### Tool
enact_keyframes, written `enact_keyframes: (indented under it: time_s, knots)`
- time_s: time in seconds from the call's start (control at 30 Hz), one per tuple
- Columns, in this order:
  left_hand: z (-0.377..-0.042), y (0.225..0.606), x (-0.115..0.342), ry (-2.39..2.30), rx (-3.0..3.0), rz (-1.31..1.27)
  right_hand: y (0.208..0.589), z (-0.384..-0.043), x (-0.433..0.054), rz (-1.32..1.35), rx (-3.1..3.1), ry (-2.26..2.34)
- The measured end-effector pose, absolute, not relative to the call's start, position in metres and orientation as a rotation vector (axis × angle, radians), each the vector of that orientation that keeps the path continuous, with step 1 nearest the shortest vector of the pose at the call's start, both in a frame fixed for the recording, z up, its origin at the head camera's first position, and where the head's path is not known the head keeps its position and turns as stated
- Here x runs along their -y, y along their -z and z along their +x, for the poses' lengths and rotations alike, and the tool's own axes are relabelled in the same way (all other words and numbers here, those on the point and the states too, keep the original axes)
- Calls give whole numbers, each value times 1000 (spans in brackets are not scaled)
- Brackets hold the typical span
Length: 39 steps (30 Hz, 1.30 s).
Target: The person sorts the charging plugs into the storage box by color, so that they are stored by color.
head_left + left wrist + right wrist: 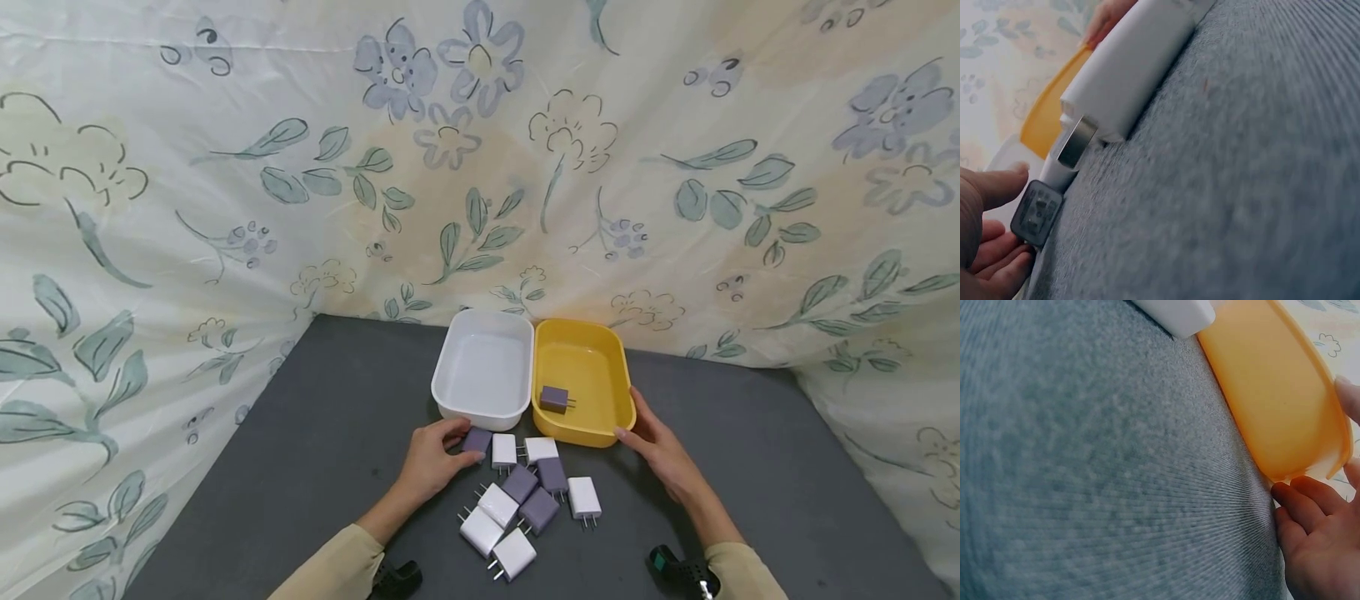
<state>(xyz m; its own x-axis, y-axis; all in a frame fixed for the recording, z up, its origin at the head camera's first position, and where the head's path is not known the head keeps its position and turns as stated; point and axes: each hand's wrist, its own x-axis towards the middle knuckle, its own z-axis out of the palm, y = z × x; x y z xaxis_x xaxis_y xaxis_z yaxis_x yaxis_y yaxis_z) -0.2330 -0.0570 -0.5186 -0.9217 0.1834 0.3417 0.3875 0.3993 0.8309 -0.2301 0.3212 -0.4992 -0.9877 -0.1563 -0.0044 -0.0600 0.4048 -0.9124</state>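
Note:
My left hand [435,454] is at a purple charger [477,441] just in front of the white bin [448,400]. Its thumb and fingers lie on opposite sides of this charger [1036,212] and pinch it. My right hand [663,450] holds the near right corner of the yellow bin [626,379], thumb at the near wall and fingers along the right side. Inside the yellow bin lies one purple charger [554,399] with prongs. Several white chargers [514,553] and purple chargers [538,510] lie loose on the table between my hands.
Both bins stand side by side on the dark grey table [360,392], near its back edge. A floral cloth [480,208] hangs behind and along the sides. Black wrist straps [678,571] sit at both wrists.

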Motion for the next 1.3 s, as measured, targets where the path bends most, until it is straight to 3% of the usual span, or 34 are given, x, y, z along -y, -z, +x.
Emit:
enact_keyframes:
  time_s: [0.43,1.3]
  knots:
    - [-226,519,45,1418,2452,-403,498,-230,-321,-181,-2552,1664]
    - [-220,511,57,1497,2427,-552,500,-231,-321,-181,-2565,1627]
